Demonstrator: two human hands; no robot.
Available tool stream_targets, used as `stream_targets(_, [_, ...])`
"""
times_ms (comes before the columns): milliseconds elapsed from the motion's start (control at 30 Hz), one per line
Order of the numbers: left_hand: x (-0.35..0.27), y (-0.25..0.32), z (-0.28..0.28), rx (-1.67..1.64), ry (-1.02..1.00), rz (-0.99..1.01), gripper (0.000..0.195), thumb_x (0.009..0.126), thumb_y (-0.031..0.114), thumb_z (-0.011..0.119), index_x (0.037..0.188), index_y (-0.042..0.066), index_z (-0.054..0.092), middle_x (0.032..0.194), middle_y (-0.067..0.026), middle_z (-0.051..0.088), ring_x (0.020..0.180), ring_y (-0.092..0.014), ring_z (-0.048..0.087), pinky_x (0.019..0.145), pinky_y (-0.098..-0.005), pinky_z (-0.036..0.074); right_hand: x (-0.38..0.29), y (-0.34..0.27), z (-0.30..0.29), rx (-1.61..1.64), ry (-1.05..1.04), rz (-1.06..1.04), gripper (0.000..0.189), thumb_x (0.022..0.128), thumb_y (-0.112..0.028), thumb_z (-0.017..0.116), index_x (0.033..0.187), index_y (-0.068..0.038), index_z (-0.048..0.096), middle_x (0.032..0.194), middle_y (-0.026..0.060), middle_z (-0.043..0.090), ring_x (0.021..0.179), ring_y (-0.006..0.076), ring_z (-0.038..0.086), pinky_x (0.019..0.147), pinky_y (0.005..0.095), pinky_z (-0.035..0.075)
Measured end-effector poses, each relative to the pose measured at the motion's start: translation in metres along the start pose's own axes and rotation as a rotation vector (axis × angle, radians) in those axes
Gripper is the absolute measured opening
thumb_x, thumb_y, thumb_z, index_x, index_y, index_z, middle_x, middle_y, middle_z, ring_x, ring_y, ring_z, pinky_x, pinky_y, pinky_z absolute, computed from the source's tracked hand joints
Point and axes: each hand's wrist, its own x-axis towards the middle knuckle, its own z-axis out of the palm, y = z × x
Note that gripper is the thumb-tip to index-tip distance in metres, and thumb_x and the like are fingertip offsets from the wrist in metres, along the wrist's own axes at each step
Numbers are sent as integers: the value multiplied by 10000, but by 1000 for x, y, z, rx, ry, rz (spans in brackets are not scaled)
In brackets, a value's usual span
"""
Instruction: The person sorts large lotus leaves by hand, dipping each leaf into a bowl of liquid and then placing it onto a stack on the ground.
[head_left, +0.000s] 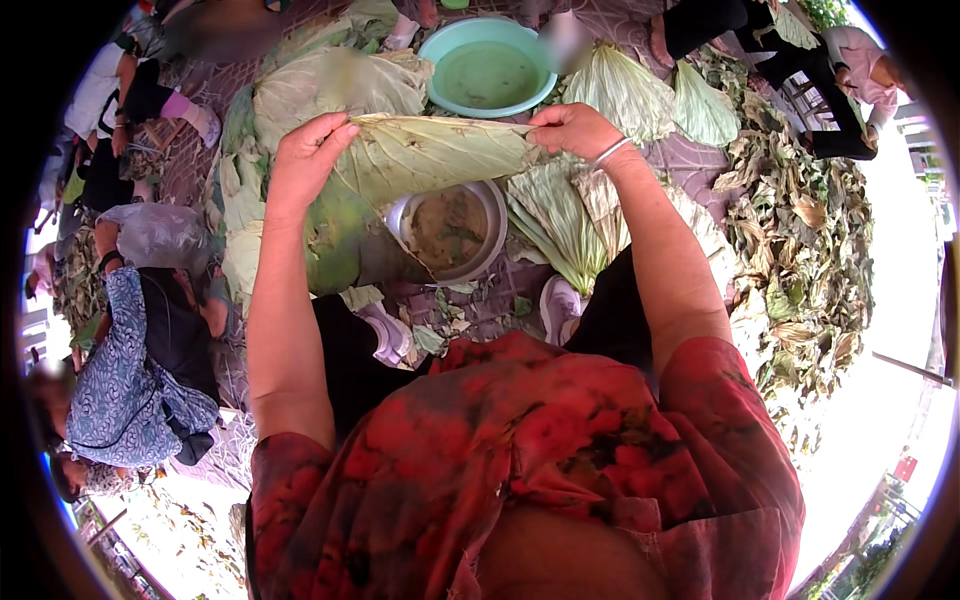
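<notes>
A large, pale green dried leaf (442, 150), veined like a lotus leaf, is stretched between my two hands. Its left top corner is pinched between the thumb and fingers of my left hand (309, 157). My right hand (577, 131), with a silvery bracelet at the wrist, pinches the other corner. Below the leaf stands a metal basin (491, 240) with brownish liquid, partly covered. A darker green leaf area (337, 240) hangs at the basin's left; I cannot tell whether it belongs to the same leaf. Folded, fan-shaped leaves (574, 225) lie right of the basin.
A turquoise plastic basin (426, 56) of water stands beyond my hands. Stacked leaves (292, 97) lie to its left, leaf fans (622, 90) to its right. Dry leaves form a heap (802, 270) at the right. People sit on both sides, including one in a blue patterned top (127, 390).
</notes>
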Motion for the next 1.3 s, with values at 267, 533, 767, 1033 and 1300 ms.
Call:
stream_targets(267, [-3, 4, -4, -80, 30, -60, 283, 748, 187, 642, 936, -18, 590, 818, 5, 586, 757, -56, 500, 703, -197, 402, -3, -4, -8, 206, 71, 45, 268, 730, -186, 633, 941, -27, 586, 748, -3, 580, 621, 84, 526, 574, 214, 435])
stream_targets(533, [-2, 5, -3, -315, 167, -201, 250, 763, 166, 626, 960, 14, 596, 845, 22, 579, 746, -45, 483, 675, -176, 378, 2, -8, 2, 207, 428, -326, 503, 734, -274, 635, 1129, -17, 458, 988, 99, 546, 855, 143, 527, 752, 253, 429])
stream_targets(767, [8, 5, 14, -553, 181, -132, 273, 794, 185, 587, 979, -14, 553, 878, -6, 572, 721, -32, 476, 606, -162, 364, 11, -20, 14, -122, 176, -59, 579, 605, -371, 672, 1000, 33, 546, 962, 178, 562, 910, 293, 520, 812, 317, 390])
stream_targets(1033, [2, 9, 45, -20, 108, -160, 228, 797, 148, 575, 945, -25, 566, 808, 11, 525, 709, -68, 448, 668, -188, 371, -17, -42, 33, -609, 932, -523, 465, 634, -261, 641, 1068, -173, 496, 1121, 61, 434, 1070, 259, 381, 811, 414, 362])
stream_targets(1300, [-20, 23, 98, 307, -255, 147, 150, 779, 31, 538, 922, -13, 553, 763, -29, 543, 678, -66, 451, 656, -201, 389, -12, -52, 73, -904, 199, -601, 143, 650, -182, 572, 759, -125, 646, 785, 69, 619, 750, 237, 599, 558, 353, 470])
